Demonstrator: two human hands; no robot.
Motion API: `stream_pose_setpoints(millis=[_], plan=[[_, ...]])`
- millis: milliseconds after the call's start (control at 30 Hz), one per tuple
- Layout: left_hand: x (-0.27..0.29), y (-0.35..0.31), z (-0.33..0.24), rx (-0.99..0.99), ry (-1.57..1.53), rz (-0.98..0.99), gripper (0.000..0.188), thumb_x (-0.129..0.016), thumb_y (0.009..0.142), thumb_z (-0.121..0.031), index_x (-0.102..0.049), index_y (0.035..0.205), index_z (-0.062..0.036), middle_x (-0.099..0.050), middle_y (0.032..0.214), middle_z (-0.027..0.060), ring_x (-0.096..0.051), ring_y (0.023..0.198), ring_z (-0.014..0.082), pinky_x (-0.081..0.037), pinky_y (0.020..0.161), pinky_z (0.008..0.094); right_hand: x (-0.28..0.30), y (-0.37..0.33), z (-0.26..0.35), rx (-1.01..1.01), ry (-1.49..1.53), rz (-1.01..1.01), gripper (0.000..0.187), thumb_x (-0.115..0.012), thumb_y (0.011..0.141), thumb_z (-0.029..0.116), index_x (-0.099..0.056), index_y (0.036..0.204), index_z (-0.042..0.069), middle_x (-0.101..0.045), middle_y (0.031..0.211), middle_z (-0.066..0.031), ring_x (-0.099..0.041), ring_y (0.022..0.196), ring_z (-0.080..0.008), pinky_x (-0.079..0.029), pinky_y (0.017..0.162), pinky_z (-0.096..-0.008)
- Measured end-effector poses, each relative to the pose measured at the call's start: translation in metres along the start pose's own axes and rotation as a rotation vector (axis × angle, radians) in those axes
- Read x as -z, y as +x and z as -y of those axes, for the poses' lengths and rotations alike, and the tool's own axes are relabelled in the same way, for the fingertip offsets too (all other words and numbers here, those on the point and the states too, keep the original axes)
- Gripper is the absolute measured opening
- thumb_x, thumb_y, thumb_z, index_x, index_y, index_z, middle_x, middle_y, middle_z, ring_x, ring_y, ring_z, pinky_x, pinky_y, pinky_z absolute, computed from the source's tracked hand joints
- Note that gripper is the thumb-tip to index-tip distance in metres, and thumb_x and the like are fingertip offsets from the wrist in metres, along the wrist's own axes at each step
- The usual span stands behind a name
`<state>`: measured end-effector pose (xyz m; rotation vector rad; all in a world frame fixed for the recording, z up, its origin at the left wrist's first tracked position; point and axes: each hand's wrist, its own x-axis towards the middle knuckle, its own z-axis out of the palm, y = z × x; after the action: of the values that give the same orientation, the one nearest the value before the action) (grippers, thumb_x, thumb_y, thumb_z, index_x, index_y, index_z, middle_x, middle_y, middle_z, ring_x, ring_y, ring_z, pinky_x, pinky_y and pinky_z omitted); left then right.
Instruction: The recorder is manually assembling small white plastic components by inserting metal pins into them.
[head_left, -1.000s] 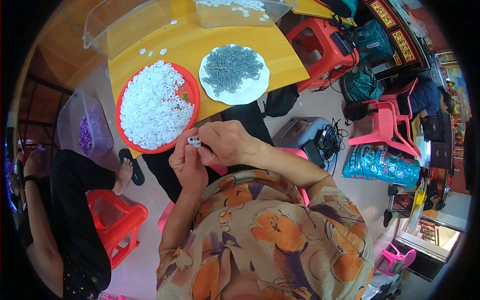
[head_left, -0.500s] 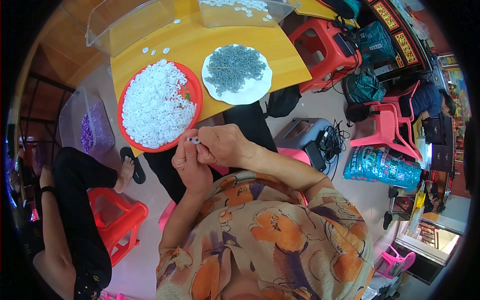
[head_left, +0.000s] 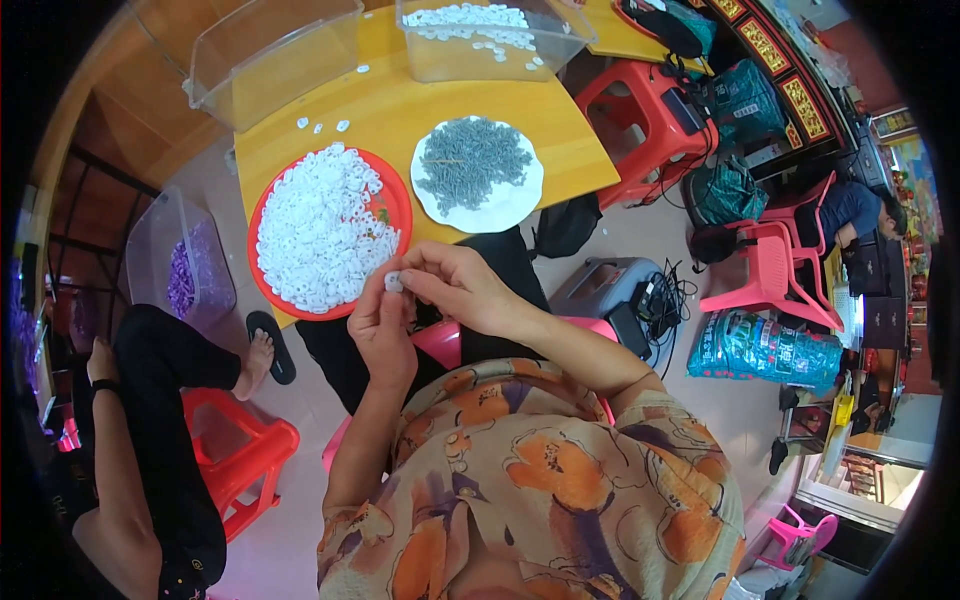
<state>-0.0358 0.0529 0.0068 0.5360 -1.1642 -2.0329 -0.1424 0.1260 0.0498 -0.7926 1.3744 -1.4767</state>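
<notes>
Left hand [head_left: 382,325] and right hand [head_left: 458,287] close together, both in pinches

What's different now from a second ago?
The right hand has uncurled, its fingers straighter toward the white piece. At the left, the co-worker's hand moved in toward their leg. The view shifted slightly. The left hand still pinches the piece; red tray and white plate stayed put.

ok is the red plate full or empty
Mostly full: white pieces heap over most of the red plate, leaving bare red along its right side.
</notes>
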Motion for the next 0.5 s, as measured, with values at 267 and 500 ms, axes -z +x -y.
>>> stream_pose_setpoints(millis=[267, 500], plan=[[-0.002, 0.003, 0.001, -0.047, 0.068, -0.009, 0.027, -0.055, 0.086, -0.007, -0.055, 0.113, -0.0018, -0.050, 0.073, -0.0034, -0.043, 0.061, 0.0027, -0.032, 0.053, 0.0151, 0.028, 0.023, 0.018, -0.041, -0.116, -0.012, 0.022, -0.051, 0.090, 0.029, -0.055, 0.087, 0.007, -0.046, 0.062, 0.0050, -0.040, 0.050, -0.0011, -0.030, 0.042, -0.0169], [0.004, 0.005, 0.008, 0.056, 0.101, 0.118, 0.019, -0.052, 0.089, -0.010, -0.057, 0.106, -0.0019, -0.050, 0.069, -0.0021, -0.044, 0.059, 0.0036, -0.033, 0.053, 0.0165, 0.172, 0.151, 0.098, 0.358, -0.646, -0.622, 0.025, -0.057, 0.083, 0.026, -0.059, 0.077, 0.002, -0.051, 0.060, 0.0019, -0.044, 0.049, -0.0069, -0.036, 0.045, -0.0226]])
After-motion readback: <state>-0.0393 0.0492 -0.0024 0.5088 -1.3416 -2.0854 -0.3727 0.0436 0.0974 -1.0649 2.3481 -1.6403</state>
